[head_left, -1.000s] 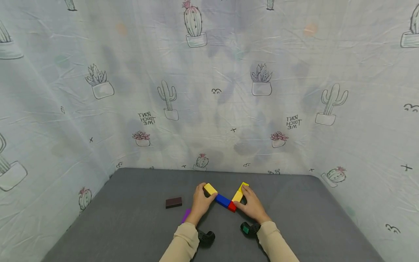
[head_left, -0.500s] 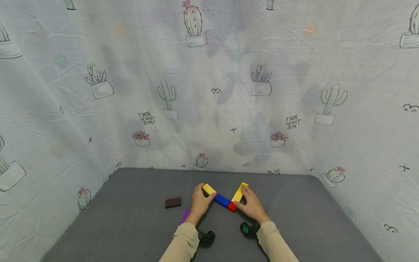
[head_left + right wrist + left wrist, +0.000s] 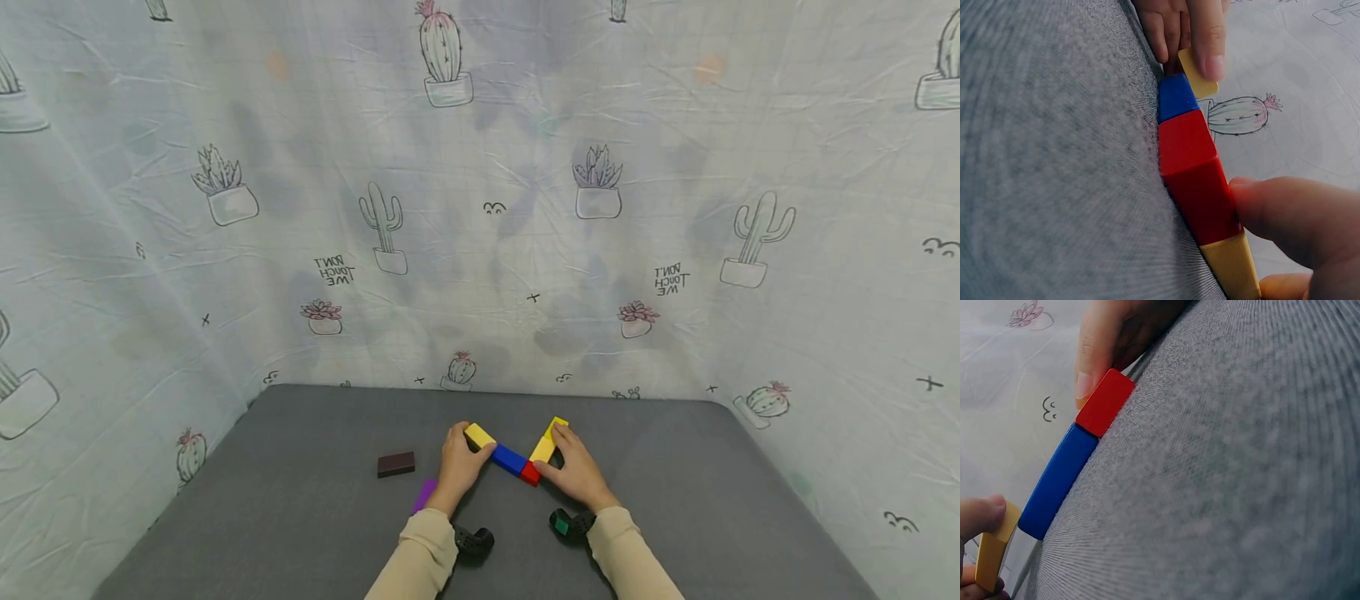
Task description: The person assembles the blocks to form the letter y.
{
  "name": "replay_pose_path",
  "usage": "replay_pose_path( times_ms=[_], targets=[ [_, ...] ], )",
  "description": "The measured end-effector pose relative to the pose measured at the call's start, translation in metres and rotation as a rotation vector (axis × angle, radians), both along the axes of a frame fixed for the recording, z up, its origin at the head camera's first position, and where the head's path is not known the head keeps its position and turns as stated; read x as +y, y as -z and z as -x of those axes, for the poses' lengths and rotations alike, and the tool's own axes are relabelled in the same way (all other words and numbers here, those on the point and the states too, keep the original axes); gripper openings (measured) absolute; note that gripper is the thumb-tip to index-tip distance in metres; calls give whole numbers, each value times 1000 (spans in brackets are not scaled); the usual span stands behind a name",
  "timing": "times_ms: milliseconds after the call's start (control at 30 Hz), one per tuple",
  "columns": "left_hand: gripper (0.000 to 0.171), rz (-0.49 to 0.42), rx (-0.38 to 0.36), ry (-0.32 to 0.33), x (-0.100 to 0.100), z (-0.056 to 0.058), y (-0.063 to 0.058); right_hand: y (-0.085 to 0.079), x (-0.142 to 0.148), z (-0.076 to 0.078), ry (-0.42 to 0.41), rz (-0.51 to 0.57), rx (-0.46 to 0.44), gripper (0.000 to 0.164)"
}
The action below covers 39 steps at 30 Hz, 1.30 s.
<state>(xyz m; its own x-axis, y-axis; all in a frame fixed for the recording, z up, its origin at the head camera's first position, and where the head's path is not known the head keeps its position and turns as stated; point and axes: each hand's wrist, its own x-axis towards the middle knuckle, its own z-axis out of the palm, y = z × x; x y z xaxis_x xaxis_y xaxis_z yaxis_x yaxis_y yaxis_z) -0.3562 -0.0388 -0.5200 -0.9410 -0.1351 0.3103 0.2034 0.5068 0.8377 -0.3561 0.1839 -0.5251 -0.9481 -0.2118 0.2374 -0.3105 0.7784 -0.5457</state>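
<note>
Between the thumb and fingers of my left hand (image 3: 459, 462) is a yellow block (image 3: 479, 435), its near end meeting a blue block (image 3: 509, 460). In the left wrist view that yellow block (image 3: 999, 545) looks tilted against the blue one's end. A red block (image 3: 530, 473) adjoins the blue block's other end. From there a pale yellow block (image 3: 543, 451) and a brighter yellow block (image 3: 557, 423) run away at an angle, forming a V. My right hand (image 3: 579, 471) grips this yellow arm, its thumb touching the red block (image 3: 1200, 200). Fingers partly hide the far blocks.
A dark brown block (image 3: 396, 464) lies left of my left hand. Partly behind the left wrist is a purple block (image 3: 424, 496). Black wrist devices (image 3: 474, 543) are on both wrists. The grey cloth-covered table (image 3: 300, 533) ends at a cactus-print curtain (image 3: 480, 250).
My left fingertips and the yellow block they hold have shifted very slightly left and nearer. The right hand and the other blocks look unmoved.
</note>
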Motion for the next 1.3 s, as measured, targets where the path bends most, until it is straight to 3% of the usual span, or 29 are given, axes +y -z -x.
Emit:
replay_pose_path(
  times_ms=[500,1300],
  targets=[
    [59,-2,-6,-69,7,-2,-1,0,0,0,-3,-6,20,82],
    [64,127,-5,-34,9,-4,2,-1,0,0,0,-5,17,83]
  ],
)
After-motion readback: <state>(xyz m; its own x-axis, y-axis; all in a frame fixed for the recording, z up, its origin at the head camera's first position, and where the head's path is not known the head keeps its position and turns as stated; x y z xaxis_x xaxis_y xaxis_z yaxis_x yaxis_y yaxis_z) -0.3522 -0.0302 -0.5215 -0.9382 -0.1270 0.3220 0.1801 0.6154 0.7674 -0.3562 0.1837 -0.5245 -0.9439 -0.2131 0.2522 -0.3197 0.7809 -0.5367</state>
